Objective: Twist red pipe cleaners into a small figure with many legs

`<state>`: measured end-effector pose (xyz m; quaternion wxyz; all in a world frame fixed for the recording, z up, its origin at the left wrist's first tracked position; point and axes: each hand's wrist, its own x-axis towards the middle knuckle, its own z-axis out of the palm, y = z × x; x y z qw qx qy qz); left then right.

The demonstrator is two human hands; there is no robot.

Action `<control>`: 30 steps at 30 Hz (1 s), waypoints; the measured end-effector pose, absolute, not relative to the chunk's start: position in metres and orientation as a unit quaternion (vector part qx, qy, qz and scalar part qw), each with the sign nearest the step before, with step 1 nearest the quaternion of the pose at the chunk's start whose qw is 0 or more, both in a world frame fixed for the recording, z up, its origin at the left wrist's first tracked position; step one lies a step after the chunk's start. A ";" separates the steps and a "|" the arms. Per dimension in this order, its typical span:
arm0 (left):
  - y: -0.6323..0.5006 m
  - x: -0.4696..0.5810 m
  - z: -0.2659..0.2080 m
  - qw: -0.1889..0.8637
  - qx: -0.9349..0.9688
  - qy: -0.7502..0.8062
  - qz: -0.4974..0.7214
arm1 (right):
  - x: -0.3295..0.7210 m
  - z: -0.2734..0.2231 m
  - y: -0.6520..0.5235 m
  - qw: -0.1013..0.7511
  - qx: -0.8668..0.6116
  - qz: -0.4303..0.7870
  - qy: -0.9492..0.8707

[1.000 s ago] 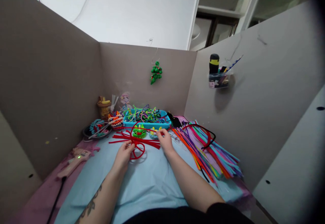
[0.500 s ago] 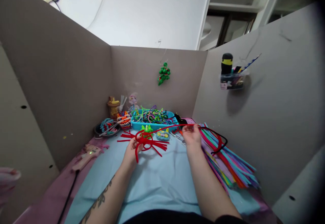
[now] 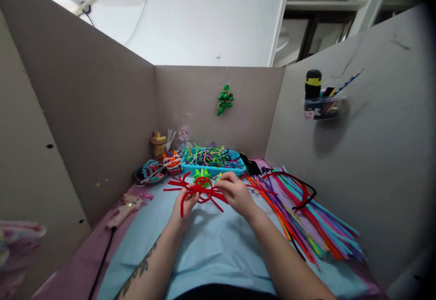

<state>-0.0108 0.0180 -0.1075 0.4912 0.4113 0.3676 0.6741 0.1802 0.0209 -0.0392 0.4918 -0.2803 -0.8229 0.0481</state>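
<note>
Between my hands, above the blue cloth, is a red figure of bent pipe cleaners, with loops and straight ends sticking out on both sides. My left hand pinches its left part near the middle. At its right side, the fingers of my right hand are closed on a red pipe cleaner strand. A red length shows beyond the right hand. Behind the figure sits a small green pipe-cleaner piece, partly hidden.
A blue tray of tangled pipe cleaners stands at the back. Loose coloured pipe cleaners lie at the right. A pink glue gun and a dark bowl are left. Grey panels enclose the table.
My right hand has moved left and in toward the red figure, and the strand that was stretched taut between the hands is drawn in. My left hand keeps its hold.
</note>
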 end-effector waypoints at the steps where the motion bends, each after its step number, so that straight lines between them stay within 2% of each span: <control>1: 0.018 -0.011 -0.108 0.495 0.416 0.366 0.669 | 0.174 -0.050 0.026 0.462 -0.291 0.051 -0.836; 5: 0.020 -0.011 -0.111 0.506 0.443 0.357 0.649 | 0.165 -0.074 0.037 0.413 -0.312 0.052 -0.854; 14: 0.018 -0.007 -0.108 0.522 0.481 0.380 0.593 | 0.169 -0.085 0.040 0.415 -0.331 0.013 -0.847; 30: 0.016 -0.006 -0.107 0.530 0.493 0.361 0.588 | 0.169 -0.083 0.040 0.446 -0.331 0.049 -0.830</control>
